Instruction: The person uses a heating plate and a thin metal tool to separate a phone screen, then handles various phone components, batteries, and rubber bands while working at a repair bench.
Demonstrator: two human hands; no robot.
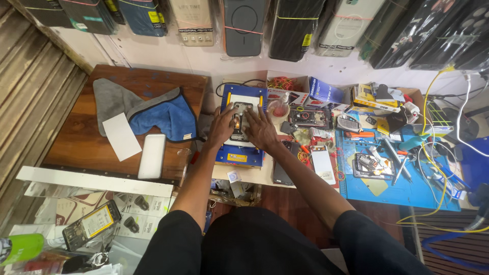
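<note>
Both hands down on an opened phone (239, 121) lying on the pale plate of a blue and yellow machine (241, 127) at the middle of the desk (254, 175). Left hand (222, 126) spread flat, fingers forward, pressing on the left edge of the phone and the plate beside it. Right hand (260, 127) likewise spread, fingers fanned, covering the right side of the phone; nothing pinched in either hand. Phone only partly visible between the two hands, dark with a warm glint in its middle, upright along the length of the plate.

Left of the machine, a raised wooden board (102, 132) carrying a grey and blue cloth (153, 112), a white card (121, 136) laid partly over the cloth's lower edge, and a white slab-shaped phone or power bank (152, 156) just below the cloth. Right of the machine, near the right hand, a small pink-tinted bottle (279, 108), another opened phone (309, 118) with its insides showing, and a white-backed phone (323, 164) lying face down. Further right, a blue work mat (402, 188) crowded with tools, small parts and a yellow cable (427, 153). Along the wall above, a row of hanging phone cases (244, 25). At lower left, well apart from the hands, a phone in a clear case (91, 224) on boxed goods.
</note>
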